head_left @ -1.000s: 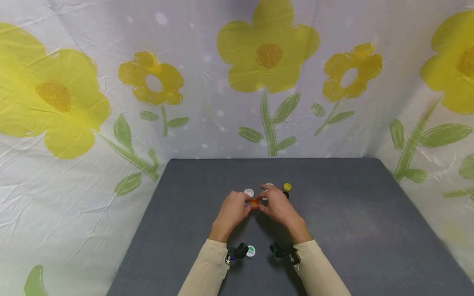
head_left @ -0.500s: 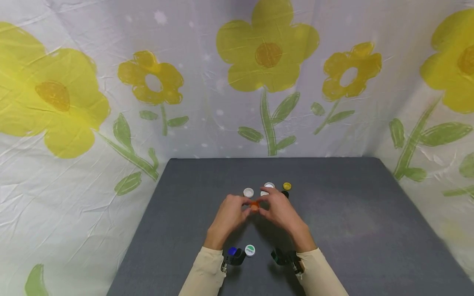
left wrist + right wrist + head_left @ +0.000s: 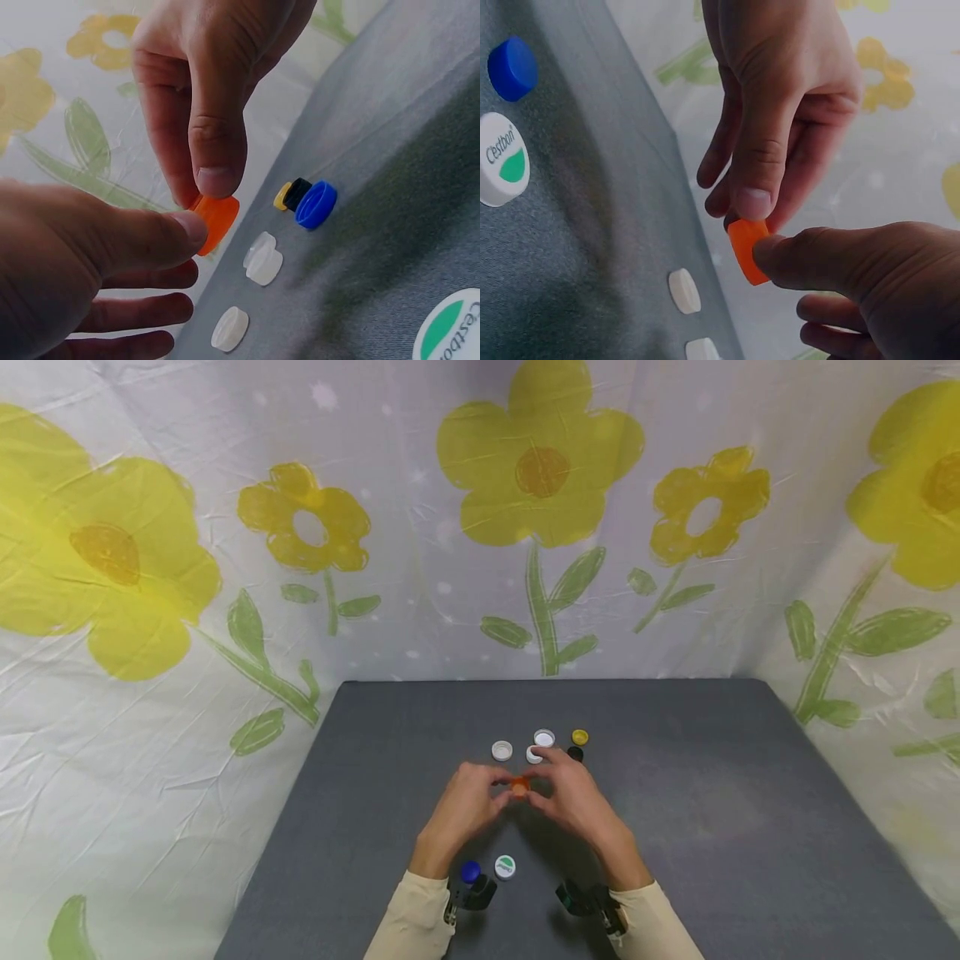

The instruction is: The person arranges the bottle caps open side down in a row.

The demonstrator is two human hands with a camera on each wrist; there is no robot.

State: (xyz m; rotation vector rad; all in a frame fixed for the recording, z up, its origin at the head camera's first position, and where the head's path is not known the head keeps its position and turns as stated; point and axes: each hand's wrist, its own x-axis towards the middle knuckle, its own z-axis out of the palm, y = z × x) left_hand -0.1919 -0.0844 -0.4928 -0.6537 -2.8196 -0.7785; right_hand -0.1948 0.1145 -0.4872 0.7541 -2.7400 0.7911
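Note:
Between the two hands is an orange bottle cap (image 3: 519, 787), held off the table. My left hand (image 3: 467, 800) pinches its left side with thumb and finger. From the other side, my right hand (image 3: 573, 800) pinches the same cap. In the left wrist view, the orange cap (image 3: 217, 223) sits between both thumbs, and the left hand's other fingers extend below it. The right wrist view shows the orange cap (image 3: 748, 251) tilted, partly covered by the fingertips.
Beyond the hands lie white caps (image 3: 502, 750), a yellow cap (image 3: 580, 737) and a black cap (image 3: 575, 753). A blue cap (image 3: 316, 204) shows in the left wrist view. Nearer the body are another blue cap (image 3: 470, 872) and a white-and-green printed cap (image 3: 505, 867) on the grey table (image 3: 720, 827).
Both hands have drawn back slightly toward the body with the orange cap still pinched between them. More of the white caps and the near blue cap now shows.

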